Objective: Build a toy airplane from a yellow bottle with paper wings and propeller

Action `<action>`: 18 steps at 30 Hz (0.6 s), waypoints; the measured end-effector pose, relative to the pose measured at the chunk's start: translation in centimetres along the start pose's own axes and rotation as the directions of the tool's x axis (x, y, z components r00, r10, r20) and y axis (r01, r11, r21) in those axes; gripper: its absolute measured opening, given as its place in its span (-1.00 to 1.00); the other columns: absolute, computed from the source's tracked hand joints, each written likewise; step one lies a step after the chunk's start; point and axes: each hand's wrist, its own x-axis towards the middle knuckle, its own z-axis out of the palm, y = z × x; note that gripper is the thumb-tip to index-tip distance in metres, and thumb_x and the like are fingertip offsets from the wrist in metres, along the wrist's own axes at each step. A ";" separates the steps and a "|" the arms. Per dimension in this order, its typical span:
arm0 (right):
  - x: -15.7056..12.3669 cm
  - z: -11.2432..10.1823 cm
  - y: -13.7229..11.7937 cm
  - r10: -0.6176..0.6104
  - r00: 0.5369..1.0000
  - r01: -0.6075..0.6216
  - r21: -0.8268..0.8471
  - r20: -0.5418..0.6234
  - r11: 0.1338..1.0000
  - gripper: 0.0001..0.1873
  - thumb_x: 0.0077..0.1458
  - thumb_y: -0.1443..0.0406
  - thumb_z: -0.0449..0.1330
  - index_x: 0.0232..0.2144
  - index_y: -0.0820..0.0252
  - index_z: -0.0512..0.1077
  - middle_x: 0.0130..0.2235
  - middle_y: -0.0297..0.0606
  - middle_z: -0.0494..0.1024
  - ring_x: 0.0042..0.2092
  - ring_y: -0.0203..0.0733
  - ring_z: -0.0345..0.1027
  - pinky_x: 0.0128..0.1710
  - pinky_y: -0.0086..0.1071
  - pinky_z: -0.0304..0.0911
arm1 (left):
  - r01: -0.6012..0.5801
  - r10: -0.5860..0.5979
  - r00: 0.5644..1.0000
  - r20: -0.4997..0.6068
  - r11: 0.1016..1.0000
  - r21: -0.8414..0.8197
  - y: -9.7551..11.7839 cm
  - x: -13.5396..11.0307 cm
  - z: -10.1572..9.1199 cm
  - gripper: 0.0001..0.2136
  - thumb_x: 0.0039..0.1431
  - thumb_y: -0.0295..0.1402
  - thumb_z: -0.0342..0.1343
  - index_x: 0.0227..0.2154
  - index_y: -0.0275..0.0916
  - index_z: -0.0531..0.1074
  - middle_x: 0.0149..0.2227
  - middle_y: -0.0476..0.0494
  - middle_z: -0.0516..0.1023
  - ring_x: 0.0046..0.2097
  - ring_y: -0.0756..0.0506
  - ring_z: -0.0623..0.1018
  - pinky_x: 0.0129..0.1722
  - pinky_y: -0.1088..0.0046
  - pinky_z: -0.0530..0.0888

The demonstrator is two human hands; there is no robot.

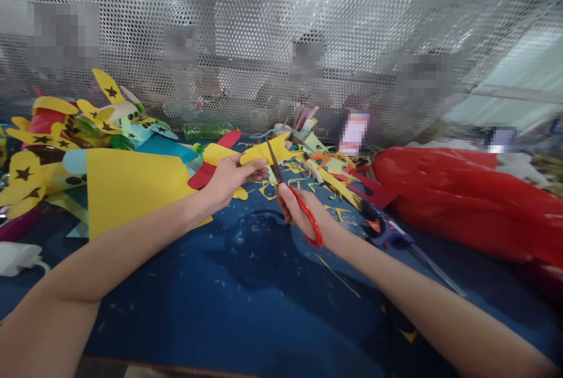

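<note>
My left hand (240, 174) pinches a small piece of yellow paper (254, 154) above the blue table. In my right hand (299, 205) is a pair of scissors (313, 222) with red handles, my fingers closed round them. The dark blades point away from me and lie across the right part of the yellow paper. Beyond my left wrist lies a toy plane (216, 154) made from a green bottle with yellow and red paper. A large yellow sheet (136, 184) rests beneath my left forearm.
Several bottle planes with star-marked yellow wings (108, 86) crowd the left. Paper scraps (338, 181) litter the back middle. A glue gun (389, 232) and a red plastic bag (444, 199) lie at right. A white charger (20, 258) sits at the left edge, and a perforated metal screen (246, 26) stands behind.
</note>
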 end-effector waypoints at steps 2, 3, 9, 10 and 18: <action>0.0 0.0 0.1 0.013 1.000 -0.013 0.009 0.001 1.000 -0.34 0.18 -0.22 -0.30 -0.62 0.11 0.15 -0.62 -0.33 0.31 -0.52 -0.23 0.26 -0.42 -0.34 0.17 | 0.005 -0.005 1.000 -0.003 1.000 0.005 0.0 -0.1 0.1 -0.83 -0.05 -0.35 0.30 -0.43 -0.35 0.50 -0.48 -0.10 0.59 -0.43 0.01 0.56 -0.25 0.42 0.51; 0.0 -0.1 0.1 0.020 1.000 -0.020 0.016 0.002 1.000 -0.34 0.18 -0.22 -0.30 -0.61 0.11 0.15 -0.62 -0.33 0.31 -0.52 -0.23 0.26 -0.41 -0.34 0.17 | 0.007 -0.007 1.000 -0.005 1.000 0.004 0.1 -0.1 0.2 -0.83 -0.06 -0.35 0.30 -0.43 -0.35 0.49 -0.48 -0.10 0.59 -0.43 0.01 0.56 -0.24 0.42 0.51; -0.2 -0.3 -0.3 0.034 0.999 -0.034 0.044 0.006 0.998 -0.33 0.16 -0.24 -0.30 -0.60 0.11 0.17 -0.61 -0.35 0.31 -0.52 -0.22 0.30 -0.38 -0.31 0.20 | -0.008 0.008 1.000 -0.009 1.000 -0.002 0.1 -0.1 0.2 -0.86 -0.04 -0.36 0.29 -0.45 -0.34 0.49 -0.49 -0.10 0.59 -0.43 0.02 0.57 -0.28 0.45 0.51; -0.2 -0.2 -0.3 0.034 0.999 -0.034 0.048 0.006 0.998 -0.33 0.16 -0.24 -0.29 -0.60 0.11 0.17 -0.61 -0.35 0.31 -0.52 -0.22 0.31 -0.37 -0.31 0.20 | -0.006 0.006 1.000 -0.012 1.000 -0.003 0.1 -0.1 0.2 -0.86 -0.04 -0.37 0.29 -0.45 -0.34 0.49 -0.49 -0.09 0.59 -0.43 0.02 0.57 -0.28 0.46 0.52; 0.0 0.4 0.7 0.057 0.998 -0.053 0.110 -0.033 0.993 -0.36 0.16 -0.22 -0.22 -0.64 0.10 0.14 -0.66 -0.37 0.25 -0.58 -0.24 0.25 -0.47 -0.35 0.22 | 0.002 -0.002 1.000 -0.026 1.000 0.003 0.2 -0.3 0.4 -0.83 -0.07 -0.36 0.31 -0.45 -0.35 0.50 -0.49 -0.10 0.59 -0.43 0.01 0.57 -0.27 0.45 0.52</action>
